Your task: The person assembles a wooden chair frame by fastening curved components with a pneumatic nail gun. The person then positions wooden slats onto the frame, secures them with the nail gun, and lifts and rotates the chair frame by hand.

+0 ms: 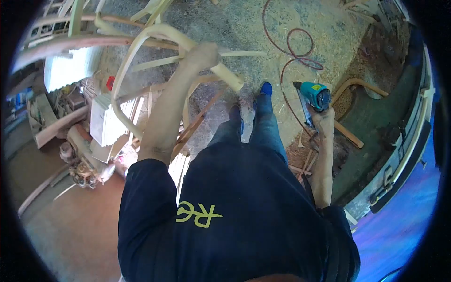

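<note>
Gripping the already bent wooden frame (174, 35) (left hand (203, 56)) and, right of it, a nail gun (314, 95) (right hand (323, 119)), we likely have fastening to finish.

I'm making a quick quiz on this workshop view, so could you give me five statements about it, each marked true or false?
1. The right hand holds a teal nail gun. True.
2. The left hand is empty. False: it grips a curved wooden frame.
3. The red hose hangs coiled on a wall. False: it lies loosely looped on the floor.
4. The dark shirt bears yellow-green lettering. True.
5. The nail gun touches the curved wooden frame. False: the two are apart.
</note>
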A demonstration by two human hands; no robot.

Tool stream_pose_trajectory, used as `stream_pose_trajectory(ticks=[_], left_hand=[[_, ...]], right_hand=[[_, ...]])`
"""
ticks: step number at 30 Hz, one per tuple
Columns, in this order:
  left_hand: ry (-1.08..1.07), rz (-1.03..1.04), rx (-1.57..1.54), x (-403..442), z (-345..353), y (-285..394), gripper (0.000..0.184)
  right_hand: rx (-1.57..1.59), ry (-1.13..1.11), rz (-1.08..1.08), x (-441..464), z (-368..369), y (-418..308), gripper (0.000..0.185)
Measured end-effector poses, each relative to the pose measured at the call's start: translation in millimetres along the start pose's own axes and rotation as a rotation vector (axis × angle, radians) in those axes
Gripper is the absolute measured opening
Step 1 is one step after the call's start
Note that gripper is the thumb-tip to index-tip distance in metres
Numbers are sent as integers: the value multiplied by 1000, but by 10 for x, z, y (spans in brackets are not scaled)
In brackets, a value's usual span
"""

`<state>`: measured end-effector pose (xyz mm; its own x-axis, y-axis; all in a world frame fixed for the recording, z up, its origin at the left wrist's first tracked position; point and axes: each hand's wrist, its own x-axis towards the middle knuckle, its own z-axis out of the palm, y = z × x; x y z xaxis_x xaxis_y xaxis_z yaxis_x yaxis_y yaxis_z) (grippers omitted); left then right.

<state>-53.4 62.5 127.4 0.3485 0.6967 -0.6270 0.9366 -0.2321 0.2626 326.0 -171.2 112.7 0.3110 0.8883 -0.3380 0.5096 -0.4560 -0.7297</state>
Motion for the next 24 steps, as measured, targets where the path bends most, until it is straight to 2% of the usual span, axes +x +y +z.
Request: stream_pose_trajectory(ticks=[2,3,6,9,12,14,15,18,22,24], left_hand=[[-77,15,32,687,306,-58,39],[-125,24,42,903,465,-51,40],[-348,-152,180,1262,533,271,32],[-457,-82,268,1766,1145,-92,29],[-472,-58,307,1953,1440,-182,30],[-550,-120,272,2092,1529,-259,31],[-592,-147,255,2129,1587,-283,32],[-600,-94,425,2218,1756,-377,32],[-645,-66,344,2237,1848,-448,31],[-641,5,327,2294,1938,-463,31]], right_hand=[[119,2,0,224,99,349,33],[178,-63,72,334,121,471,33],[125,-210,196,669,199,619,23],[106,-275,185,994,405,804,29],[37,-415,267,1312,704,1161,34],[29,-485,295,1470,914,1281,35],[142,-469,275,1518,1054,1384,36],[31,-522,299,1710,1134,1150,31],[59,-656,421,1980,1453,1257,39],[127,-642,421,2055,1622,1216,26]])
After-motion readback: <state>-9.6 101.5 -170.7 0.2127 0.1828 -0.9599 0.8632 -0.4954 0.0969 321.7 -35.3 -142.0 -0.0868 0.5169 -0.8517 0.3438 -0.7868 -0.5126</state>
